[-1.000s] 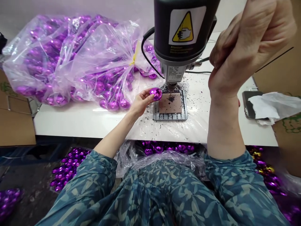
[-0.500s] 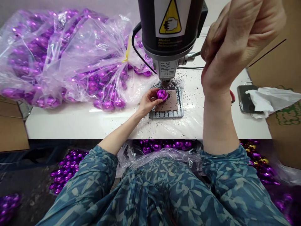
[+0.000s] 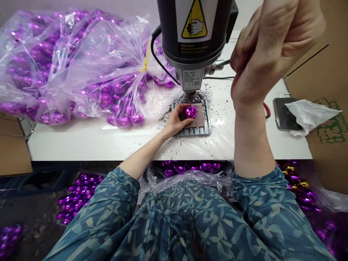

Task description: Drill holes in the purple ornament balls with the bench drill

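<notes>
One shiny purple ball (image 3: 191,111) sits near the center of the frame, pinched by the fingers of your left hand (image 3: 178,119) under the drill press (image 3: 191,47).

Your right hand (image 3: 272,54), upper right of the frame, has its fingers curled closed around the press's lever (image 3: 225,62). The ball is over a brown board (image 3: 199,121) on the metal base (image 3: 208,127), with dark shavings scattered about the white surface (image 3: 130,145); a tied clear bag (image 3: 89,69) of purple balls fills the upper left.
</notes>
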`<state>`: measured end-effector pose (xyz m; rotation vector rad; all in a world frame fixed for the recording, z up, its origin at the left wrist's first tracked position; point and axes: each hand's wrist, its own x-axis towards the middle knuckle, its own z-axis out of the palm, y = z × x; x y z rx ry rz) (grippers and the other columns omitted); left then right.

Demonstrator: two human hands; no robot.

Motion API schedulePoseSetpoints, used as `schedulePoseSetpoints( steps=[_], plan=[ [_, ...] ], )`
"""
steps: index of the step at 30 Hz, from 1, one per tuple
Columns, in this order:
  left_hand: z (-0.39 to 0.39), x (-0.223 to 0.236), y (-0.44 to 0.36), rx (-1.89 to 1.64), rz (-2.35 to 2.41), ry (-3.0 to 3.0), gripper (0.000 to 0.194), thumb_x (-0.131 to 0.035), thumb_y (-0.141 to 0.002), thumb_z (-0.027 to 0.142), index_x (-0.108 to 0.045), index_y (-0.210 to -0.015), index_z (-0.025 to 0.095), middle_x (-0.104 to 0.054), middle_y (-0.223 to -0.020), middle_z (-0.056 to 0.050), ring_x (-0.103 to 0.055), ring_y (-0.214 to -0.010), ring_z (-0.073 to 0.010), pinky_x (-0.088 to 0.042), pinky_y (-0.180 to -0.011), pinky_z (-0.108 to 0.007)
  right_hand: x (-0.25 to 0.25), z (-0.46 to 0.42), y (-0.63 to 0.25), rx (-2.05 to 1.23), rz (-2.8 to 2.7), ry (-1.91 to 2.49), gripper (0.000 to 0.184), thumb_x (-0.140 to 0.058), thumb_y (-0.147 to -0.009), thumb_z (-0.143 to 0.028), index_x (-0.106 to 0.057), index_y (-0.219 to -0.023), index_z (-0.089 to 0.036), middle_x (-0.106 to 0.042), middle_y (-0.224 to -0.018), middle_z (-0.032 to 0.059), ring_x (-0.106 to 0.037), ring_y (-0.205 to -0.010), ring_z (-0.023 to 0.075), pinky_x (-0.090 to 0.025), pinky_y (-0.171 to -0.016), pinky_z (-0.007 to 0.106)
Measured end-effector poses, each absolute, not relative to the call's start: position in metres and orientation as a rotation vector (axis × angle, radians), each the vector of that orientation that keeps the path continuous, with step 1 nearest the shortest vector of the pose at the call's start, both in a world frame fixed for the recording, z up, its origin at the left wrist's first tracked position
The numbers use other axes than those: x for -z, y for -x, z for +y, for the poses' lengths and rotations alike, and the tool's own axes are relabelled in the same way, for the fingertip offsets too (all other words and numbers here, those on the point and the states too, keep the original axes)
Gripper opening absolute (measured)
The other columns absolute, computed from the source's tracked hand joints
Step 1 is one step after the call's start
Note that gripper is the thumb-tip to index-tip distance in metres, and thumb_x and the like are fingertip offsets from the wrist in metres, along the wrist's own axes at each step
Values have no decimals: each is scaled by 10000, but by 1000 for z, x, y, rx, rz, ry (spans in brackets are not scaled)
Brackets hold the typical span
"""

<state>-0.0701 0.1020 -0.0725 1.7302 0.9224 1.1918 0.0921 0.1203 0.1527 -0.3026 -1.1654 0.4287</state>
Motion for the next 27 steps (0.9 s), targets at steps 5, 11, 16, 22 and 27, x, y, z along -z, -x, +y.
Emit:
schedulePoseSetpoints(
  steps=[5,11,16,22,27],
  plan=[
    [101,71,71,-1184,939,-1746,658,-879,-842,517,-535,-1324,227,-709,-1347,-148,-696,-1307,-327,-542,-1183,-598,-141,111,-93,-355,-1178,318,471,-635,-882,-506,-438,-650,-148,-343,-462,-87,-390,-404,-29,-220,-467,163],
    [100,73,70,-1185,921,-1728,692,-871,-841,563,-522,-1339,233,-697,-1370,-145,-683,-1333,-332,-522,-1205,-602,-125,104,-88,-220,-1136,378,701,-609,-897,-596,-134,-617,-162,-154,-451,-67,-298,-377,-35,-167,-453,202],
    [100,76,70,-1181,914,-1710,701,-865,-841,582,-517,-1346,243,-689,-1383,-139,-679,-1338,-330,-512,-1215,-607,-111,111,-89,-95,-1126,464,728,-545,-922,-666,-62,-668,-185,-73,-480,-58,-202,-366,-40,-115,-433,211],
    [101,76,71,-1170,913,-1733,691,-851,-852,594,-511,-1345,249,-686,-1396,-136,-676,-1346,-327,-512,-1213,-608,-88,113,-96,-40,-1138,462,705,-523,-974,-596,-71,-630,-179,-88,-445,-34,-141,-378,-6,-123,-434,279],
    [100,74,70,-1189,912,-1693,693,-874,-830,574,-523,-1327,243,-699,-1376,-138,-688,-1333,-326,-522,-1207,-592,-76,115,-102,-61,-1126,524,760,-543,-951,-632,-69,-583,-165,-89,-418,-26,-187,-373,1,-146,-427,280]
  ],
)
